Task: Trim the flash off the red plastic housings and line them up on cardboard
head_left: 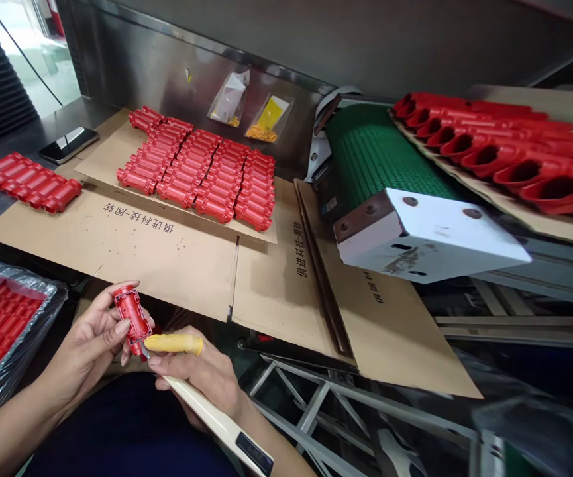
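My left hand (92, 338) grips a red plastic tubular part (134, 317) with cut-out openings, tilted above my lap. In my right hand (207, 371) is a knife with a long cream handle (216, 421) and a dark label near its end. Its small metal tip meets the lower end of the red part, mostly hidden by my fingers. A yellow finger cot (174, 342) covers my right index finger, which lies against the part. Beyond my hands, rows of similar red parts (201, 169) lie on a cardboard sheet (167, 245).
A shorter red row (30, 182) and a phone (70, 144) lie at the left. At lower left stands a lined bin (50, 311) of red parts. Two plastic bags (269, 119) rest behind. Right is a green conveyor (385, 152) with a white metal end (430, 232) and larger red pieces (505, 146).
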The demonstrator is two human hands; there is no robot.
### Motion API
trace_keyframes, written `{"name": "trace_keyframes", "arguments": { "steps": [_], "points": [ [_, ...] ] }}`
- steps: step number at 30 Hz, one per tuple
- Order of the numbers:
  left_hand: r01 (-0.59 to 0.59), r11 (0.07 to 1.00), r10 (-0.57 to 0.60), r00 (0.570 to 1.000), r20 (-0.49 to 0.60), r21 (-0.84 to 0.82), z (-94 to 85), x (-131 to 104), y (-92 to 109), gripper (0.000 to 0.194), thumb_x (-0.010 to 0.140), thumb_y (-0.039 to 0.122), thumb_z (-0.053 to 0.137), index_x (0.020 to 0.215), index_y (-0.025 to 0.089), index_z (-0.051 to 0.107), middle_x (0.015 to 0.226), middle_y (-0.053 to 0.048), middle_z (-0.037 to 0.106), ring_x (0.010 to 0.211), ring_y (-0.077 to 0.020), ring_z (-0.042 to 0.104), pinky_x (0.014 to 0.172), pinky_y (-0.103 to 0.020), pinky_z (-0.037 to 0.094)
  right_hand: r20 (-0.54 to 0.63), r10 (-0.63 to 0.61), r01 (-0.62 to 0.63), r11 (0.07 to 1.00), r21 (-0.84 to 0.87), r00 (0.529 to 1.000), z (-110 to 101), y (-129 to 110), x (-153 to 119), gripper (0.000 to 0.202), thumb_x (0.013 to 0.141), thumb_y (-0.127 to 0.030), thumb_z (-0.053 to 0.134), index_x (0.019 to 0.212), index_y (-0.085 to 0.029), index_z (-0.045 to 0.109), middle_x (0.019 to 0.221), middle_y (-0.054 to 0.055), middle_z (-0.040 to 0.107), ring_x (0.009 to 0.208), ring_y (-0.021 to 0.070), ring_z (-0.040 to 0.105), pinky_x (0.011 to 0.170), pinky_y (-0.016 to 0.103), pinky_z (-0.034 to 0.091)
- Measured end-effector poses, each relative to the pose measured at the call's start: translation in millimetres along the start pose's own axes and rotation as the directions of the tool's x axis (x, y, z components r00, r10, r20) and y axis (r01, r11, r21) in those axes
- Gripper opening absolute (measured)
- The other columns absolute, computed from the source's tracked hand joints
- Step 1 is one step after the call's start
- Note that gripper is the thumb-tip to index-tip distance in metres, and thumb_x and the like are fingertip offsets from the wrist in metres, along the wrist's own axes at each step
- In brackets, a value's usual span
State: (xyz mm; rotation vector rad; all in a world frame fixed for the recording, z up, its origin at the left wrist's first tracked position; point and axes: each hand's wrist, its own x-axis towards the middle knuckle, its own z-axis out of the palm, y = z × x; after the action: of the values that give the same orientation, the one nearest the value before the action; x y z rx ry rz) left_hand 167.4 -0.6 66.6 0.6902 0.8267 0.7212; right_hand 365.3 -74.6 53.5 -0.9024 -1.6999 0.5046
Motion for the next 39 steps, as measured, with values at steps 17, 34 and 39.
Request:
{"name": "trace_keyframes", "arguments": {
  "steps": [17,34,39],
  "points": [
    [-0.129,0.94,0.165,0.982,-0.09,0.316,0.7,-7.8,-10.3,0.036,0.082,0.037,0.091,0.112,0.025,0.077,0.094,-0.001,0.077,0.085,-0.0169,0.072,0.078,-0.023,0.059,-0.291,0.195,-0.201,0.98,0.012,0.937,22.4,-1.8,1.0,0.029,0.098,-0.01,0.067,0.125,-0.019,0.073,0.116,0.012,0.081,0.105,0.0217,0.078,0.092,0.035,0.066],
    [-0.104,0.953,0.137,0.986,-0.099,0.284,0.2,-8.6,-11.1,0.039,0.079,0.039,0.093,0.112,0.025,0.077,0.1,-0.003,0.078,0.09,-0.0183,0.073,0.078,-0.024,0.063,-0.268,0.144,-0.157,0.987,-0.029,0.953,22.3,-2.2,1.9,0.031,0.097,-0.005,0.067,0.125,-0.017,0.072,0.114,0.013,0.081,0.105,0.0223,0.077,0.092,0.036,0.065],
    [-0.147,0.921,0.17,0.985,-0.034,0.36,-10.5,-4.9,-12.3,0.033,0.084,0.033,0.09,0.114,0.027,0.076,0.098,0.0,0.078,0.089,-0.0159,0.075,0.078,-0.02,0.062,-0.25,0.168,-0.19,0.979,-0.069,0.954,20.3,-4.4,3.9,0.03,0.096,-0.005,0.067,0.122,-0.017,0.072,0.111,0.013,0.08,0.1,0.0224,0.075,0.087,0.036,0.065]
  ]
}}
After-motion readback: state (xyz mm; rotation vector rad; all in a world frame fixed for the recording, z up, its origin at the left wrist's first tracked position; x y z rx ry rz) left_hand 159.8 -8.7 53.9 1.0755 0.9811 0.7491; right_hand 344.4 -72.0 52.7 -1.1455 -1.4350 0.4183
